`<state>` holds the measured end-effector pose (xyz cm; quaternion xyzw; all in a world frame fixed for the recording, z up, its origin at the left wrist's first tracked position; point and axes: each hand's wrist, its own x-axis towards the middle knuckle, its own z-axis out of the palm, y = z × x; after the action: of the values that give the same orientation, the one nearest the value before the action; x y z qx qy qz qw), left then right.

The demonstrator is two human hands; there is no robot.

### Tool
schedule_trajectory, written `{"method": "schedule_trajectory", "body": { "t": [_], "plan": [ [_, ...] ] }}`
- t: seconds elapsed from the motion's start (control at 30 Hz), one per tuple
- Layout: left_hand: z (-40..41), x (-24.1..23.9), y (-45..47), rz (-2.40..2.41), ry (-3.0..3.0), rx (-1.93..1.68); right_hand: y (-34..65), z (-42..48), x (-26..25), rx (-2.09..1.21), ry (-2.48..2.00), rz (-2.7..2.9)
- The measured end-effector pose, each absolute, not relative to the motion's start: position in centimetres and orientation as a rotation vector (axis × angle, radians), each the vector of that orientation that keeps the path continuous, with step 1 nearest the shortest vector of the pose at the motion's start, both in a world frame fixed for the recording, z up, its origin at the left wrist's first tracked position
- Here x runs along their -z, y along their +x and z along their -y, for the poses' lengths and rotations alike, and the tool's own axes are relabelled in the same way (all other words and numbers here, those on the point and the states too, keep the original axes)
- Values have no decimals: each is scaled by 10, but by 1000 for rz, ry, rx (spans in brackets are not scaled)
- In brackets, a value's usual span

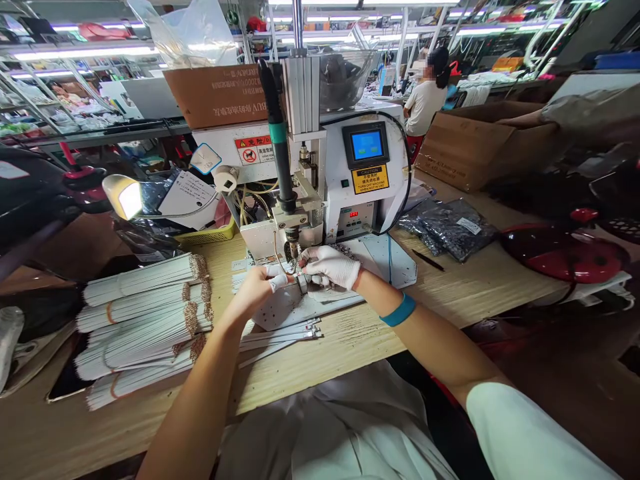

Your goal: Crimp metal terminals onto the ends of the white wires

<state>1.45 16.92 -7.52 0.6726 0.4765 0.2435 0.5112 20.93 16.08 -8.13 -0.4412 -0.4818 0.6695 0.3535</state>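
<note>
A white bench machine stands in front of me, with a black and green cylinder above its working head. Under that head my left hand, with white covers on its fingertips, is closed in a pinch at the small metal block. My right hand, in a white glove, is closed from the other side, its fingertips close to the left ones. Whatever small piece lies between the fingers is too hidden to name. Several white strips with small end pieces lie on the table just below my hands.
Bundles of white strips with brown ends are stacked at left. A lit lamp stands behind them. Bagged dark items, a cardboard box and a red fan-like device are at right. A person sits farther back.
</note>
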Motion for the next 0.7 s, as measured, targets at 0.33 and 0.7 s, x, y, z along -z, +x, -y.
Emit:
{"method": "schedule_trajectory", "body": {
  "t": [0.33,0.7],
  "plan": [
    [-172,78,16,-1164,1649,-592,210,-160,84,-1721,-1139,1236],
    [-171,76,16,-1204,1658,-563,209,-159,84,-1662,-1152,1252]
  ]
}}
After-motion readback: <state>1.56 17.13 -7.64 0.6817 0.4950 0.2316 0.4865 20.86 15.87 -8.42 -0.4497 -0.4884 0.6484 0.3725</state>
